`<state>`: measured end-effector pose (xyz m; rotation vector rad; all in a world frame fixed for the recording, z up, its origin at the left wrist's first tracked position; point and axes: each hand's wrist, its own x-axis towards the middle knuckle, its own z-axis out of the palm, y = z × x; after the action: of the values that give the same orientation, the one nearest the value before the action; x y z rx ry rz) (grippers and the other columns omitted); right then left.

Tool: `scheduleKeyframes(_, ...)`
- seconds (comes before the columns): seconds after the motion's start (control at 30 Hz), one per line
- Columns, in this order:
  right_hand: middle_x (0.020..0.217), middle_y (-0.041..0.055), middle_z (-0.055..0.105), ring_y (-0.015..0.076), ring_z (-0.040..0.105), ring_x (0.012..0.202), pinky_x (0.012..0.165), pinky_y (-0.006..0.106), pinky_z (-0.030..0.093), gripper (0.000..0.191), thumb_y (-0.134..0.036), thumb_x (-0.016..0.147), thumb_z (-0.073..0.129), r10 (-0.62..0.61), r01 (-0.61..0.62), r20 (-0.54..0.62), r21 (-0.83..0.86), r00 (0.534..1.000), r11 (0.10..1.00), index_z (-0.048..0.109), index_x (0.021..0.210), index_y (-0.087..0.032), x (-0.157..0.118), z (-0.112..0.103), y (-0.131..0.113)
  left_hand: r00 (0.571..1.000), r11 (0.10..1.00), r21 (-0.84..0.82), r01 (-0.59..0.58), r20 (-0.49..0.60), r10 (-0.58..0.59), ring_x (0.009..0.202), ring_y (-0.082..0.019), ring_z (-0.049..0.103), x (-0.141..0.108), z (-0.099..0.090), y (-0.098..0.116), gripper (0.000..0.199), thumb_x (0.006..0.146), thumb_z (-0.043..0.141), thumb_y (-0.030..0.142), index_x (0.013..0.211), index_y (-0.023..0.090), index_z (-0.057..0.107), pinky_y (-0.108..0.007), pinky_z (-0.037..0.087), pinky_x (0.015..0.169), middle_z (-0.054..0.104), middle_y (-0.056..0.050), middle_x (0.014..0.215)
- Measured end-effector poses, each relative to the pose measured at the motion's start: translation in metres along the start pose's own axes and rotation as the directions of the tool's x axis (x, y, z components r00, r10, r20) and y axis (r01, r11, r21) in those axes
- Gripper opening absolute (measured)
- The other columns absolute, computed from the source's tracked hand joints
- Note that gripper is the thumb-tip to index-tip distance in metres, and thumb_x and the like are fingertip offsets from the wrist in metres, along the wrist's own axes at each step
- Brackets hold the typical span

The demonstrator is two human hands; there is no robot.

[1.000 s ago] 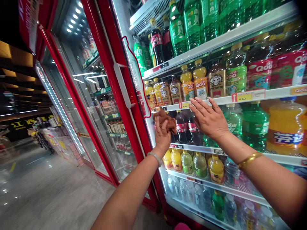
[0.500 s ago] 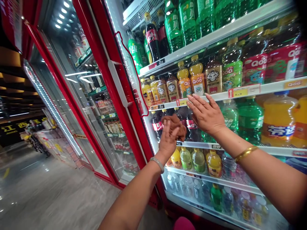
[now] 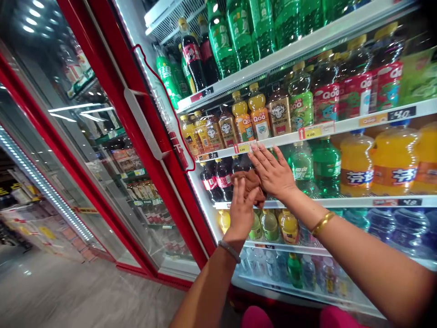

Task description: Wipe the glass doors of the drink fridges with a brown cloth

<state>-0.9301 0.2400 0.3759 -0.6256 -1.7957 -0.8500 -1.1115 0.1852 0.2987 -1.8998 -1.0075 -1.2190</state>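
The left hand (image 3: 243, 214) grips a bunched brown cloth (image 3: 251, 183) before the drinks cooler (image 3: 186, 196).
The cloth lies beneath the fingers, on their cooler side, and it sticks out past them toward the thumb side, just beside the right hand (image 3: 273, 175). This right hand is flat, holding nothing, with its fingertips near the yellow price label (image 3: 243, 148).

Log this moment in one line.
left hand: holds brown cloth | right hand: open, near price label | nearby: bottled drinks
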Motion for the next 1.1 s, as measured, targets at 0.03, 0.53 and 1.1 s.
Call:
scheduleKeyframes(0.03, 0.170, 0.0080, 0.024, 0.0240, 0.020, 0.160, 0.132, 0.056, 0.019, 0.076, -0.019, 0.101, 0.045, -0.008, 0.008, 0.002, 0.001, 1.000, 1.000, 0.005, 0.166, -0.023, -0.002, 0.000, 0.001, 0.992, 0.993, -0.012, -0.116, 0.042, 0.116, 0.162, -0.022, 0.013, -0.004, -0.002, -0.003, 0.077, 0.082, 0.049, -0.012, 0.143, 0.034, 0.054, -0.047, 0.036, 0.126, 0.019, 0.000, 0.174)
scheduleKeyframes(0.53, 0.165, 0.0122, 0.039, 0.0279, 0.034, 0.155, 0.124, 0.061, 0.036, 0.052, -0.044, 0.104, 0.040, -0.020, -0.014, 0.068, 0.468, 0.997, 0.883, 0.044, 0.153, -0.030, -0.049, -0.031, -0.029, 0.740, 0.612, -0.502, 0.611, 0.090, -0.666, 0.138, -0.023, 0.059, 0.016, 0.009, 0.068, 0.074, 0.089, 0.061, 0.014, 0.158, 0.029, 0.037, -0.038, 0.054, 0.111, 0.055, -0.009, 0.156)
scheduleKeyframes(1.1, 0.122, -0.0042, 0.076, 0.0246, 0.070, 0.115, 0.103, 0.054, 0.060, 0.051, -0.016, 0.093, 0.065, -0.144, 0.150, -0.051, 0.155, 0.988, 0.976, 0.061, 0.136, -0.043, -0.040, -0.060, 0.026, 0.704, 0.725, -0.457, 0.515, -0.256, -0.662, 0.128, -0.021, 0.064, 0.058, 0.016, 0.105, 0.040, 0.108, 0.036, 0.030, 0.135, 0.021, 0.064, -0.042, 0.050, 0.113, 0.071, -0.011, 0.132)
